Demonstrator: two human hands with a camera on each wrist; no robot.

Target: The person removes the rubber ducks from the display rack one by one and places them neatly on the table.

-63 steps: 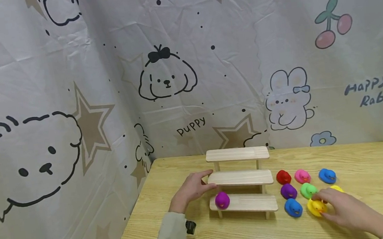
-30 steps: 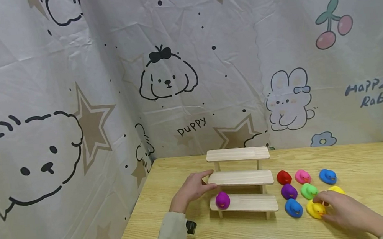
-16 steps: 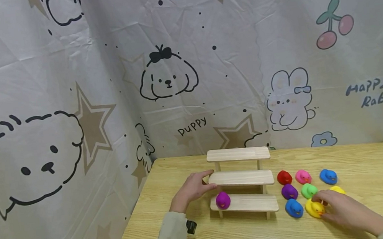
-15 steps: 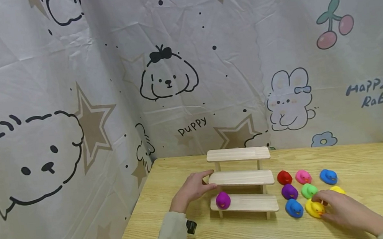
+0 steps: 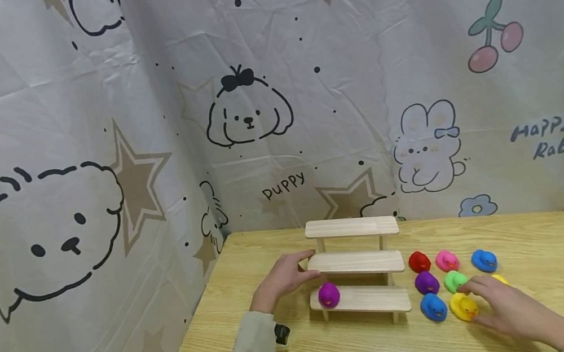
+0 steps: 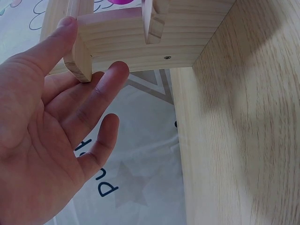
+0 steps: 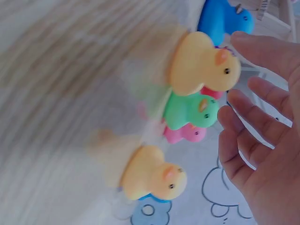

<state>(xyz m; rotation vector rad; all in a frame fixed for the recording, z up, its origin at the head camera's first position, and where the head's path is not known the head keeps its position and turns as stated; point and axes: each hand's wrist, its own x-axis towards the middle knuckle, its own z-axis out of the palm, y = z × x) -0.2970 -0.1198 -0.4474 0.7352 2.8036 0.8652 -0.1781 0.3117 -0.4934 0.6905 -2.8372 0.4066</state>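
Observation:
My left hand [image 5: 283,275] holds the left end of the middle board of a three-tier wooden display stand [image 5: 354,262]. In the left wrist view, the thumb lies on one side of the board and fingers are behind it. A magenta rubber duck [image 5: 329,296] sits at the left end of the lowest board. My right hand [image 5: 509,307] is beside a yellow rubber duck [image 5: 464,307] on the table. The right wrist view shows its fingers [image 7: 234,115] spread apart, with the thumb near that duck's head and nothing gripped.
Left of the yellow duck stand blue [image 5: 433,307], purple [image 5: 427,282] and red [image 5: 419,262] ducks. Green [image 5: 455,281] and pink [image 5: 447,261] ducks stand behind it. Another blue duck [image 5: 484,261] and a second yellow duck [image 7: 152,176] are farther right. A printed curtain [image 5: 347,107] hangs behind the table.
The yellow duck has shifted slightly left, closer to the near blue duck. My right fingers have since loosened from it and lifted a little. My left hand stays at the stand.

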